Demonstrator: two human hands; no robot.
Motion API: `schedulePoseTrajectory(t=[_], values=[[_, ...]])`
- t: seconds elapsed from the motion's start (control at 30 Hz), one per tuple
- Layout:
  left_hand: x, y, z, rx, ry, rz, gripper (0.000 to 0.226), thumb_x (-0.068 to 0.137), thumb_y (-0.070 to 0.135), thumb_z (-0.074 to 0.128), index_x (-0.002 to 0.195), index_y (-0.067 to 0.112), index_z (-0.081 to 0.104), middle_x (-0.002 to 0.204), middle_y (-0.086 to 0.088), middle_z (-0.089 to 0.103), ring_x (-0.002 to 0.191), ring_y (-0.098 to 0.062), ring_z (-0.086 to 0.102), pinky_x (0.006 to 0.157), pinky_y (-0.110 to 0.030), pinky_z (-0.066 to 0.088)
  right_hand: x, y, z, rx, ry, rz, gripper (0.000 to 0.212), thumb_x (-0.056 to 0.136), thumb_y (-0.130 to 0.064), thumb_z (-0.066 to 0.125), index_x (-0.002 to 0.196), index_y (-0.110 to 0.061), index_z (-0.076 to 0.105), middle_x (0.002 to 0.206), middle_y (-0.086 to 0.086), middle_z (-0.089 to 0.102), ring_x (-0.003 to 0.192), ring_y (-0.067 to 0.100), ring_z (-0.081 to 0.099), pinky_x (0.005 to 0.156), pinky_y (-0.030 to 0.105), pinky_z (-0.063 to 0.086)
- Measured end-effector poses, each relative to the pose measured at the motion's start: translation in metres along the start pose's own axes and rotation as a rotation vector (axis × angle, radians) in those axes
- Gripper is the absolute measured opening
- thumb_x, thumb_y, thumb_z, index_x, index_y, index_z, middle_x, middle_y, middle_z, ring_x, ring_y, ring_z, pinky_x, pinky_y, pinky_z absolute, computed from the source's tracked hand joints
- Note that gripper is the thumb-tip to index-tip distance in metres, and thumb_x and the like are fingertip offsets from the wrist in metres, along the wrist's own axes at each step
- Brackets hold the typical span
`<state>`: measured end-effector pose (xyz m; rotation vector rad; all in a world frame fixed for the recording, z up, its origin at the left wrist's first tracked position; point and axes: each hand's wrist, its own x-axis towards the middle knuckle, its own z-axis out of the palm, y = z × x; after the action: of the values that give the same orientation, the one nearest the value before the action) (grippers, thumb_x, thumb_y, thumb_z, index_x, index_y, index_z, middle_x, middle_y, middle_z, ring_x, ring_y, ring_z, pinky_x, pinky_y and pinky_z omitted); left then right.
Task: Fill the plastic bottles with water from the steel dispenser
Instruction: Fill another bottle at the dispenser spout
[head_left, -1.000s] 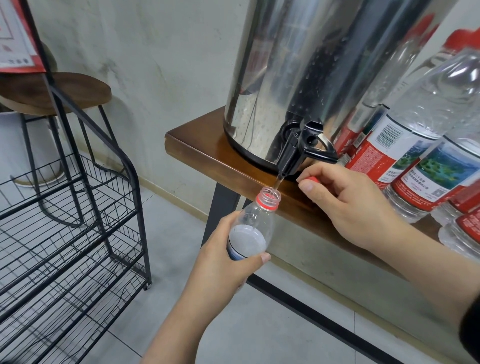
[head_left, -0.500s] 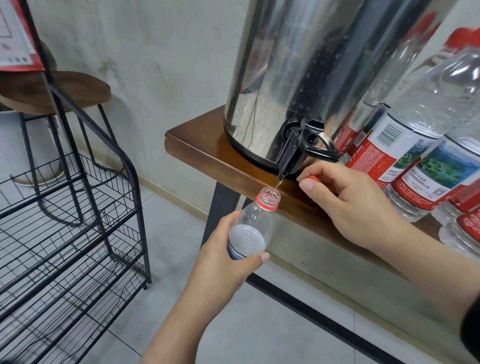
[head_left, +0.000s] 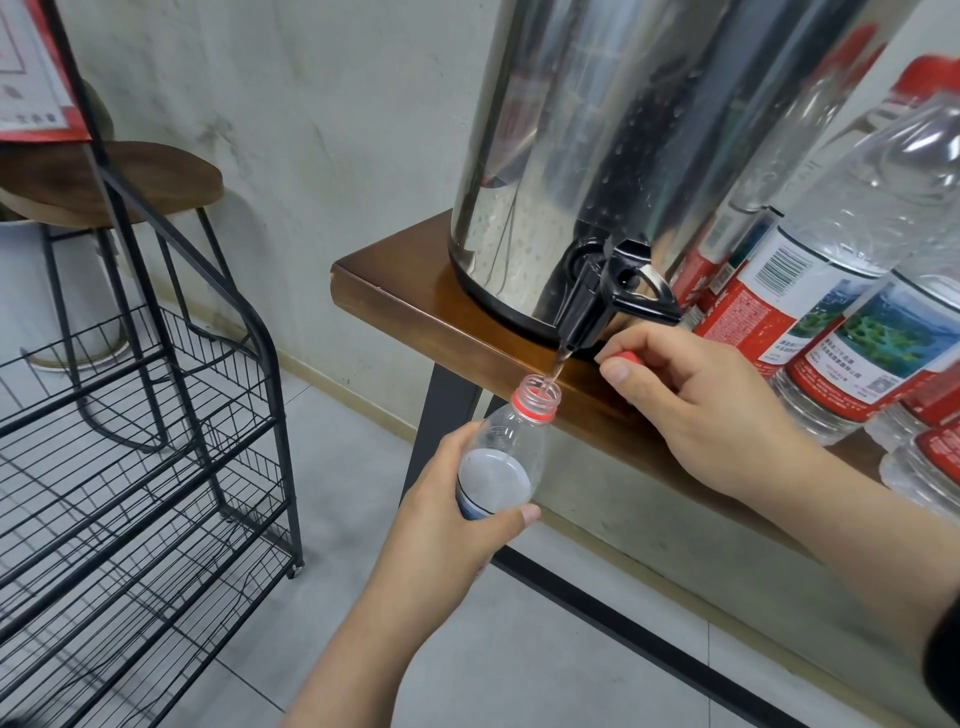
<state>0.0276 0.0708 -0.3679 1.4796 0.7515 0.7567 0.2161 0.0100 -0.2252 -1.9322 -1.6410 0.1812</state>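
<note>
A clear plastic bottle (head_left: 501, 457) is held by the left hand (head_left: 447, 525), the grip wrapped round its lower body, thumb across the front. Its open neck, ringed in red, is placed directly beneath the black tap (head_left: 597, 296) of the steel dispenser (head_left: 597, 130), and a thin stream of water (head_left: 555, 370) is seen falling into it. At 3 o'clock from the neck, a red cap (head_left: 626, 356) is pinched in the right hand (head_left: 701, 410), which is rested at the worktop (head_left: 405, 280) edge. Filled labelled bottles (head_left: 810, 291) are stood at 3 o'clock of the dispenser. A black wire rack (head_left: 156, 441) is seen at 9 o'clock.
</note>
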Motion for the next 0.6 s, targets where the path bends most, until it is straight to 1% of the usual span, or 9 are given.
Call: schedulePoseTrajectory(t=[0.2,0.3,0.4,0.53,0.6], values=[[0.0001,-0.0015,0.0003,0.012,0.002,-0.001,0.071,0.08,0.029,0.086,0.134,0.05,0.044,0.123,0.02,0.059,0.112,-0.007,0.06,0.07,-0.003,0.048,-0.0008,-0.0008,-0.0001,-0.004,0.002,-0.002,0.039,0.08,-0.07,0.044,0.094,-0.04,0.065,0.084,-0.004,0.067,0.076,0.015,0.061,0.07,0.032,0.046],[-0.0003,-0.0022,0.0003,0.025,-0.001,0.0,0.07,0.08,0.03,0.086,0.131,0.052,0.043,0.121,0.024,0.058,0.112,-0.002,0.059,0.071,-0.001,0.046,-0.0009,-0.001,-0.0002,-0.002,0.005,-0.001,0.039,0.08,-0.07,0.044,0.094,-0.04,0.065,0.085,-0.003,0.067,0.076,0.016,0.061,0.071,0.033,0.046],[-0.0002,-0.0025,0.0007,0.028,-0.002,0.002,0.069,0.08,0.031,0.086,0.13,0.053,0.044,0.12,0.026,0.058,0.11,0.003,0.058,0.072,-0.002,0.047,-0.0006,-0.0009,-0.0001,-0.011,0.002,0.001,0.039,0.081,-0.071,0.044,0.094,-0.041,0.064,0.084,-0.004,0.067,0.077,0.015,0.062,0.072,0.038,0.05],[-0.0007,-0.0029,0.0009,0.029,-0.002,0.006,0.071,0.08,0.03,0.086,0.134,0.049,0.045,0.121,0.023,0.059,0.111,-0.004,0.06,0.072,-0.004,0.048,-0.0006,-0.0005,0.0,-0.011,-0.002,0.003,0.038,0.08,-0.071,0.044,0.093,-0.042,0.064,0.084,-0.004,0.068,0.077,0.015,0.062,0.072,0.037,0.05],[-0.0006,-0.0033,0.0008,0.019,0.0,0.005,0.07,0.08,0.03,0.085,0.134,0.049,0.045,0.121,0.022,0.06,0.111,-0.004,0.06,0.07,-0.005,0.049,-0.0006,0.0,0.0002,-0.001,0.0,-0.004,0.037,0.08,-0.071,0.044,0.093,-0.042,0.064,0.084,-0.003,0.067,0.076,0.016,0.062,0.071,0.035,0.048]])
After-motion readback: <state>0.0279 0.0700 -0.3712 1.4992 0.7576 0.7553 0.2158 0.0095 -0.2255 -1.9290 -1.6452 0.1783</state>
